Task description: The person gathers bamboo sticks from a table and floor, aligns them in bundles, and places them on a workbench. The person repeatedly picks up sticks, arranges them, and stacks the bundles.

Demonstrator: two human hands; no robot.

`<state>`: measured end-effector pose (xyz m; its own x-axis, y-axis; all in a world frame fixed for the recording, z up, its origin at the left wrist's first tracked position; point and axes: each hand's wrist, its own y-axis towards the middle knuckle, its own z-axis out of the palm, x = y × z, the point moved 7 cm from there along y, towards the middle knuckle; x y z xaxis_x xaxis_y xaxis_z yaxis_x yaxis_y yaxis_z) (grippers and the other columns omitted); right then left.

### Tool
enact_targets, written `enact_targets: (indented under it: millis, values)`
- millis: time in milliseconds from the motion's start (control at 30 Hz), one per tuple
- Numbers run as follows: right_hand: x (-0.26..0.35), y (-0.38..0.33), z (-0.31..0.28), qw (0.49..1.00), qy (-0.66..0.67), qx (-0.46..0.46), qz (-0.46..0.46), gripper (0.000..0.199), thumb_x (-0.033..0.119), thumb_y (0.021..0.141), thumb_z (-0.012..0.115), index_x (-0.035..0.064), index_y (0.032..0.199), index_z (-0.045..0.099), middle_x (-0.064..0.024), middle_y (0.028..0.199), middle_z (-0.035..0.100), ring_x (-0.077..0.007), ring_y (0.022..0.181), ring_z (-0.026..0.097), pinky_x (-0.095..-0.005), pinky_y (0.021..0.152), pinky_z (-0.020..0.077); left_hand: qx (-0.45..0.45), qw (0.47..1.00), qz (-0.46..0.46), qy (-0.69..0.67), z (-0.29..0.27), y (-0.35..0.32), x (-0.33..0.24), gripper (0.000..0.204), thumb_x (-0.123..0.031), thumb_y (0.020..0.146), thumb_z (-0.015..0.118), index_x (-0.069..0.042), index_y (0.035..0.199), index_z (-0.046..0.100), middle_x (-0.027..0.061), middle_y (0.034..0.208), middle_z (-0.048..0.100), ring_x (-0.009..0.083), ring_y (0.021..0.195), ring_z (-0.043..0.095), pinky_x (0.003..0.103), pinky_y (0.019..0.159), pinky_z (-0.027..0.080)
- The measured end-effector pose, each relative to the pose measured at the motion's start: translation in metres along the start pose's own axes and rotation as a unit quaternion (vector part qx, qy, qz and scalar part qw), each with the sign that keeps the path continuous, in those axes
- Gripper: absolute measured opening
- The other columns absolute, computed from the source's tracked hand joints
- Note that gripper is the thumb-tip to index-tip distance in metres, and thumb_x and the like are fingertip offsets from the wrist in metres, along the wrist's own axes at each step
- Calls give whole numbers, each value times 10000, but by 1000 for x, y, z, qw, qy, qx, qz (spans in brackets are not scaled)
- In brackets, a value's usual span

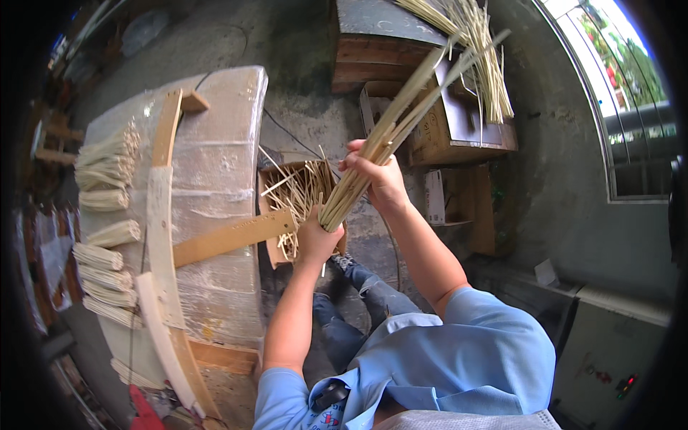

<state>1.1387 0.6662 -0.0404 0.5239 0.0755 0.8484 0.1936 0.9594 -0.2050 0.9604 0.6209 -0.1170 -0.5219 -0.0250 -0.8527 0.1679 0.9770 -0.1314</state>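
A bundle of pale sticks (390, 132) is gripped by the right hand (378, 175), fingers clamped round it; its lower end is cupped by the left hand (317, 236) (above a cardboard box (276, 251)).

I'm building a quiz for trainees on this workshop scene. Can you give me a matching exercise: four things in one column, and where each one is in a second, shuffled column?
Things:
1. bundle of bamboo sticks
2. tied stick bundles
3. cardboard box of loose sticks
4. curved wooden strip

Places:
A. lying lengthwise along the wrapped table
B. on the floor between the table and the person's knees
C. held in both hands, left hand at the lower end, right hand higher
D. in a row along the table's left edge

Pairs: 1-C, 2-D, 3-B, 4-A
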Motion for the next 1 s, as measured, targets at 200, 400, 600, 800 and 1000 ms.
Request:
enact_targets:
  millis: [200, 400, 600, 800, 1000]
  values:
    - [-32, 10, 7, 1000, -12, 26, -5, 241, 34, 838, 727, 43, 1041, 597, -91, 947, 669, -256, 927, 701, -398, 850, 536, -8, 999, 3, -35, 7, 19, 45, 248, -192, 790, 706, -82, 996, 623, 180, 892, 700, 414, 866, 670, 486, 747, 537]
    - [-61, 24, 8, 996, -84, 38, -10, 183, -1, 869, 668, 61, 997, 552, -87, 912, 644, -290, 1001, 683, -446, 983, 494, -7, 998, 0, -68, 11, 34, 76, 294, -198, 784, 742, -78, 1009, 596, 144, 958, 686, 385, 904, 669, 462, 750, 541]
    - [-104, 44, 8, 993, -68, 71, -71, 143, -34, 883, 606, 53, 974, 538, -86, 861, 644, -277, 917, 683, -471, 1126, 357, 40, 990, 47, -124, 26, 44, 121, 607, -350, 748, 855, -60, 1205, 582, 145, 1133, 664, 327, 1105, 635, 419, 928, 502]
    - [-143, 58, -6, 964, -230, 65, -120, 124, -3, 907, 615, 57, 973, 528, -61, 836, 634, -278, 945, 703, -431, 1197, 246, 138, 960, -37, -241, 51, 60, 204, 586, -403, 936, 694, -25, 1357, 541, 134, 1344, 592, 233, 1220, 561, 374, 1051, 439]
    - [-157, 64, -18, 981, -156, 21, -114, 119, -34, 918, 593, 21, 986, 512, -70, 846, 628, -198, 830, 676, -455, 1044, 486, -85, 937, -205, -271, 50, 38, 329, 488, -297, 991, 574, -16, 1384, 507, 161, 1408, 534, 259, 1256, 530, 380, 1048, 432]
